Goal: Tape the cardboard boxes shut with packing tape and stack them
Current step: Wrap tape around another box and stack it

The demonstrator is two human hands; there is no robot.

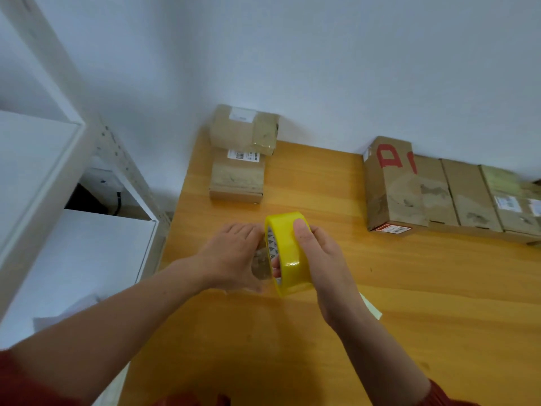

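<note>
Right fingers [276,262] gripping tape roll [288,253], left fingers [247,231] pinching tape end [260,264]

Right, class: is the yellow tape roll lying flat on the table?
No: the right hand grips the yellow tape roll upright on its edge, while the left hand holds its peeled end.

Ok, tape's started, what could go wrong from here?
The loose tape end, pinched by the left hand off the tape roll in the right hand, is over bare table, no box beneath; it may fold onto itself. The top box of the far stack sits skewed on the lower box; stacking more there could tip it.
</note>
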